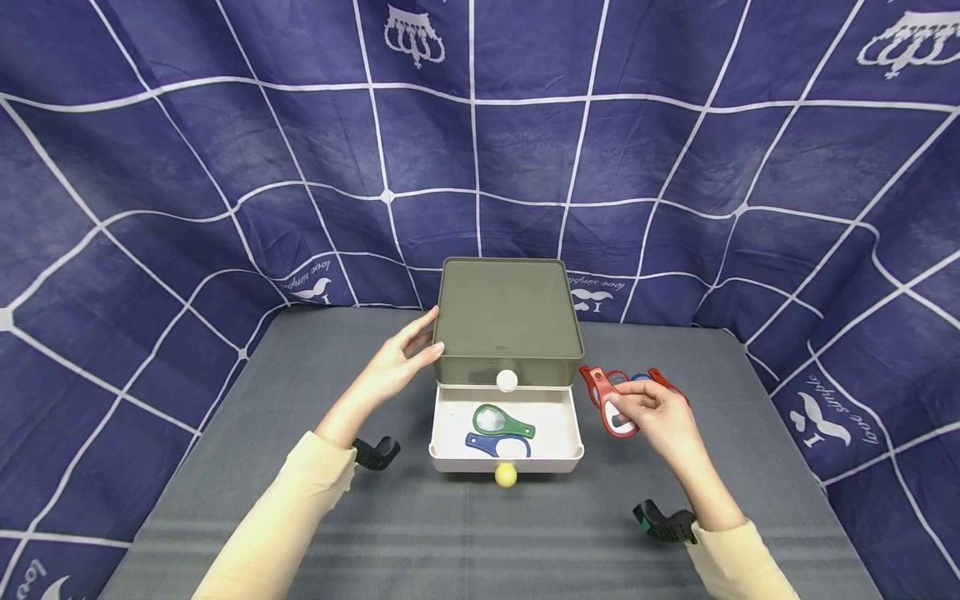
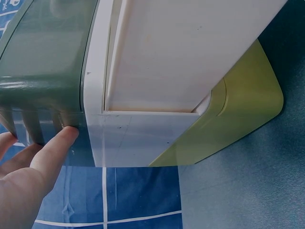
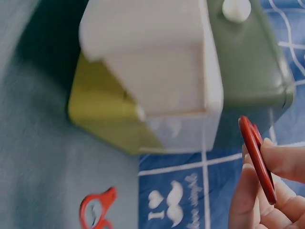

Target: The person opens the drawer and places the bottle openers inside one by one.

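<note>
A drawer box with a dark green top (image 1: 510, 308) stands at the centre, its white drawer (image 1: 573, 454) pulled out. Inside the drawer lie a green magnifying glass (image 1: 517, 427) and a blue magnifying glass (image 1: 480, 442). My left hand (image 1: 393, 364) touches the left side of the green section with extended fingers; the left wrist view shows the thumb (image 2: 59, 148) against its wall. To the right of the box, my right hand (image 1: 656, 417) pinches a red magnifying glass (image 1: 597, 377) between thumb and fingers. In the right wrist view it appears edge-on (image 3: 257, 162).
More red and blue pieces, partly hidden, lie behind my right hand; one red-rimmed piece (image 3: 97, 207) shows on the grey tabletop (image 1: 465, 542). A yellow-green section (image 2: 248, 90) sits below the white drawer. Blue gridded cloth (image 1: 525, 150) hangs behind and at both sides.
</note>
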A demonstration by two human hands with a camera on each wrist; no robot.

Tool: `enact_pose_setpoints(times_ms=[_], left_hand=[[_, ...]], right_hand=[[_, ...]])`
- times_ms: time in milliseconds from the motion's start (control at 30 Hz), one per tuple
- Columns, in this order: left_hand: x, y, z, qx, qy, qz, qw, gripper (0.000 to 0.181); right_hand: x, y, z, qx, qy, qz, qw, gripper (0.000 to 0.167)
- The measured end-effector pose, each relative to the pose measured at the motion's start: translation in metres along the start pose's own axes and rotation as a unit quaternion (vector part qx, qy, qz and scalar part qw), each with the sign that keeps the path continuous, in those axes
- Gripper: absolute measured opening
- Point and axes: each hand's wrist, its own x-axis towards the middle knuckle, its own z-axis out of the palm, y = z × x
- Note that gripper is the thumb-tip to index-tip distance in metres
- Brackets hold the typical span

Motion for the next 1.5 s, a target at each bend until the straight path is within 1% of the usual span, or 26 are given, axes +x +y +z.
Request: enact_pose_setpoints(times_ms=[100,233,367,500,600,667,767,900,967,1200,1300,1500], left_hand=[[0.000,-0.001,0.000,0.001,-0.001,-0.002,1.0000,0.066],[0.000,-0.002,0.000,0.001,-0.002,-0.002,1.0000,0.066],[0.000,-0.002,0.000,0.000,-0.002,-0.002,1.0000,0.066],[0.000,-0.002,0.000,-0.001,-0.003,-0.001,1.0000,0.066],[0.000,-0.002,0.000,-0.001,-0.003,-0.001,1.0000,0.066],[0.000,-0.002,0.000,0.001,-0.003,-0.001,1.0000,0.066],[0.000,-0.002,-0.001,0.004,-0.002,-0.001,1.0000,0.066],[0.000,-0.002,-0.001,0.003,-0.001,-0.002,1.0000,0.066],[0.000,-0.002,0.000,0.002,-0.001,-0.002,1.0000,0.066],[0.000,-0.001,-0.001,0.003,-0.001,-0.001,1.0000,0.066],[0.000,0.000,-0.001,0.009,-0.001,-0.002,1.0000,0.066],[0.000,0.000,-0.001,0.010,-0.002,-0.003,0.9999,0.067]], right_hand=[[-0.006,-0.009,0.006,0.018,-0.023,-0.009,0.9995,0.034],[-0.009,-0.019,0.017,0.025,-0.053,-0.026,0.9980,0.028],[-0.007,-0.024,0.031,0.019,-0.075,-0.052,0.9957,0.020],[-0.005,-0.027,0.046,0.007,-0.098,-0.084,0.9916,0.017],[-0.003,-0.031,0.058,-0.006,-0.113,-0.099,0.9885,0.014],[-0.002,-0.035,0.066,-0.019,-0.119,-0.103,0.9874,0.012],[-0.001,-0.039,0.078,-0.048,-0.116,-0.111,0.9858,0.009],[0.000,-0.042,0.092,-0.091,-0.108,-0.138,0.9803,0.008],[0.001,-0.042,0.097,-0.104,-0.109,-0.149,0.9773,0.009],[0.004,-0.041,0.110,-0.140,-0.108,-0.170,0.9696,0.009],[0.004,-0.039,0.113,-0.161,-0.096,-0.192,0.9633,0.011],[0.001,-0.037,0.117,-0.196,-0.055,-0.226,0.9524,0.012]])
